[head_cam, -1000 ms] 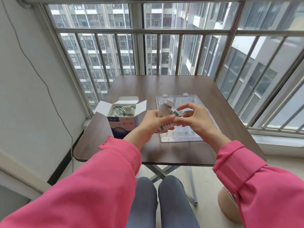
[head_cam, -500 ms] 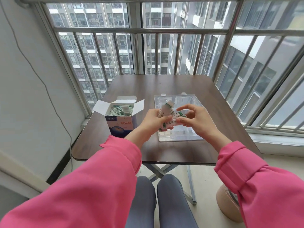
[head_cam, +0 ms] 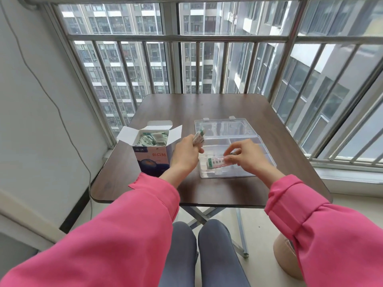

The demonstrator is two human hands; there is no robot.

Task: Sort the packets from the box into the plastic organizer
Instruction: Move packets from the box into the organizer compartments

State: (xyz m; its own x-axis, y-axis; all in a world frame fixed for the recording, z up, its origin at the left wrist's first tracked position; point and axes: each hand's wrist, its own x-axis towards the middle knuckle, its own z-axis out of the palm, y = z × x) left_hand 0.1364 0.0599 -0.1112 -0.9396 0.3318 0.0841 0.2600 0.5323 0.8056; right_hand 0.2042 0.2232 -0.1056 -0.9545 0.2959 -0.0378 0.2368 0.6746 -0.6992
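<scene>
The left hand point(head_cam: 186, 151) grips a small stack of packets point(head_cam: 199, 138) upright between the box point(head_cam: 152, 157) and the plastic organizer point(head_cam: 267, 154), likely as a ready supply for the other hand. The right hand point(head_cam: 243, 155) pinches a single packet point(head_cam: 216, 162) by its end and holds it flat over the organizer's near-left compartment, apparently to lay it in lengthwise. The box stands open on the tabletop point(head_cam: 207, 108), flaps spread, still packed with many packets. The clear organizer lies just beside it with its lid point(head_cam: 226, 126) folded back; its other compartments look empty, though the clear plastic makes this uncertain.
</scene>
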